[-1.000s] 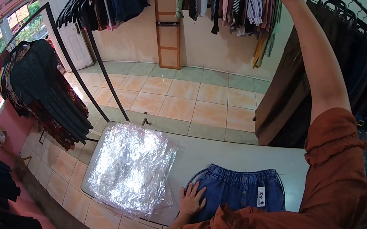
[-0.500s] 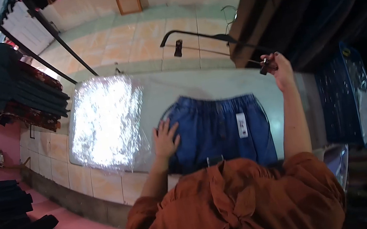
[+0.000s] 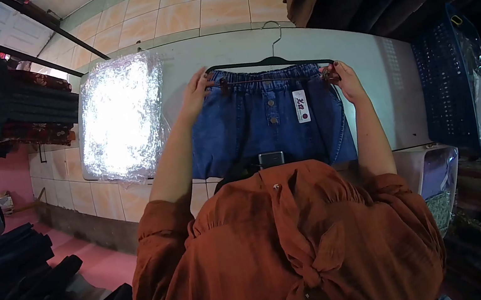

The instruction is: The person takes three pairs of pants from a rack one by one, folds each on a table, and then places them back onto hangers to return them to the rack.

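Observation:
A blue denim garment (image 3: 240,128) lies on the white table with its gathered elastic waistband away from me, buttons down its front and a white tag (image 3: 301,107) on the right. Along the waistband rests a black clip hanger (image 3: 252,65), its metal hook (image 3: 274,33) pointing away. My left hand (image 3: 197,99) is closed at the hanger's left end, beside the waistband corner and the left clip (image 3: 224,86). At the opposite corner my right hand (image 3: 348,81) pinches the right clip (image 3: 327,76).
Shiny clear plastic packaging (image 3: 120,116) covers the table's left end. A blue plastic basket (image 3: 455,82) stands right of the white table (image 3: 386,87). Dark clothes (image 3: 16,105) hang on a rack at the left, with more garments at the upper right. Folded dark clothes (image 3: 22,250) lie lower left.
The hanger has come down from the right onto the waistband. My left hand has left the garment's side for the hanger's left end; my right hand has moved in to the right corner.

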Tool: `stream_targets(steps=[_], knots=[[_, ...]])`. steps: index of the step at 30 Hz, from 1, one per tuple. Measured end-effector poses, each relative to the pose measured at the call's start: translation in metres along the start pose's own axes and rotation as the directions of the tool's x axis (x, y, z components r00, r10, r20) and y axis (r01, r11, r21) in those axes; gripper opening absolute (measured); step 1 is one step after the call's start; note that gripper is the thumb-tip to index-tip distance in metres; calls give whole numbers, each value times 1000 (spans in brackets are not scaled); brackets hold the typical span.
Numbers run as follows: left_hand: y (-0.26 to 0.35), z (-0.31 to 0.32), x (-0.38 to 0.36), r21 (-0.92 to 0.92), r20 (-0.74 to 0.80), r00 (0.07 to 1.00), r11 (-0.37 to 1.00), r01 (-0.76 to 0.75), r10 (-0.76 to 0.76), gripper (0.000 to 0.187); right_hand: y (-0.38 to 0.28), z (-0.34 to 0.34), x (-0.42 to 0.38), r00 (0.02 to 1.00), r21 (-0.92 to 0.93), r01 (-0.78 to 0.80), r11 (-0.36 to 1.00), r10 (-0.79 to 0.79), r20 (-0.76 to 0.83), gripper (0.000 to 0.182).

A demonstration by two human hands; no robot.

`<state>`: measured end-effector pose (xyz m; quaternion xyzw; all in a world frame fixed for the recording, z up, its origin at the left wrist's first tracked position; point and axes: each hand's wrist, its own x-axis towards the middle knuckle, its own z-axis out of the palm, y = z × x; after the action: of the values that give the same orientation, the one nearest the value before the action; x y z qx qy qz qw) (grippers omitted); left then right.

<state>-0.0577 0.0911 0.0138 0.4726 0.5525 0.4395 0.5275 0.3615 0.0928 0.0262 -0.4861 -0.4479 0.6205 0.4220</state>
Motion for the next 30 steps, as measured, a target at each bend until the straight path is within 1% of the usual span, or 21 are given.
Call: stream_targets(steps=[1, 4, 5, 6, 7, 9, 10, 11, 12, 13, 14, 16, 17, 18, 19, 20, 23, 26, 28, 29, 30], knots=[[3, 0, 5, -16, 129, 987, 995, 97, -94, 35, 0, -2, 2, 1000, 1, 3, 1000, -3, 2, 28], [-3, 3, 14, 14, 88, 993, 997, 79, -80, 30, 8, -11, 16, 1000, 2, -20, 1000, 20, -1, 22], [-6, 4, 15, 16, 83, 994, 997, 76, -77, 30, 18, -14, 24, 984, -323, 82, 943, -128, -125, 18], [-8, 5, 17, 6, 56, 994, 996, 94, -94, 29, 24, -15, 32, 933, -621, 124, 774, -304, -192, 15], [-8, 7, 18, -5, 30, 993, 994, 112, -112, 28, 14, -3, 36, 934, -620, 127, 774, -304, -188, 15], [-9, 12, 23, -14, 13, 993, 993, 121, -121, 26, -7, 31, 46, 782, -687, 245, 684, -559, -277, 18], [-10, 14, 25, -24, 0, 991, 991, 133, -133, 25, -15, 51, 52, 774, -672, 367, 643, -612, -162, 18], [-11, 15, 27, -24, -4, 990, 990, 138, -138, 25, -27, 76, 55, 816, -700, 396, 594, -578, -29, 19], [-9, 16, 31, 54, -26, 998, 997, 61, -60, 24, -28, 98, 63, 796, -752, 468, 464, -591, 131, 22], [-8, 17, 35, 133, -40, 999, 991, -17, 22, 23, -31, 121, 69, 769, -743, 547, 385, -582, 265, 26], [-7, 17, 38, 132, -44, 999, 991, -13, 19, 23, -31, 141, 75, 729, -718, 625, 307, -559, 395, 29], [-4, 16, 43, 284, -8, 987, 947, -153, 162, 22, -19, 170, 91, 736, -700, 648, 299, -480, 477, 36], [-3, 15, 44, 285, -15, 987, 947, -146, 157, 22, -18, 178, 99, 735, -696, 652, 302, -476, 482, 36], [-2, 14, 45, 324, 6, 985, 932, -163, 170, 22, -23, 187, 106, 829, -755, 559, 343, -236, 507, 36], [-1, 13, 44, 362, 28, 983, 915, -178, 180, 23, -26, 193, 112, 867, -815, 458, 355, 23, 497, 37], [0, 13, 44, 362, 22, 985, 916, -169, 173, 23, -21, 194, 120, 868, -792, 447, 416, 11, 496, 33], [0, 12, 43, 335, 21, 987, 929, -155, 157, 24, -13, 196, 138, 820, -748, 470, 468, 83, 567, 31], [-9, 13, 47, 377, 14, 993, 920, -112, 115, 21, -13, 203, 142, 818, -784, 464, 414, 141, 558, 32], [-18, 12, 53, 274, 29, 958, 919, -284, 287, 27, -8, 202, 145, 828, -801, 449, 396, 151, 539, 32], [-23, 14, 53, 273, 30, 958, 920, -281, 284, 27, -7, 202, 148, 840, -816, 440, 375, 149, 521, 33], [-26, 19, 51, 516, -186, 958, 851, -96, 221, 31, -7, 201, 151, 841, -817, 438, 376, 151, 520, 33]])
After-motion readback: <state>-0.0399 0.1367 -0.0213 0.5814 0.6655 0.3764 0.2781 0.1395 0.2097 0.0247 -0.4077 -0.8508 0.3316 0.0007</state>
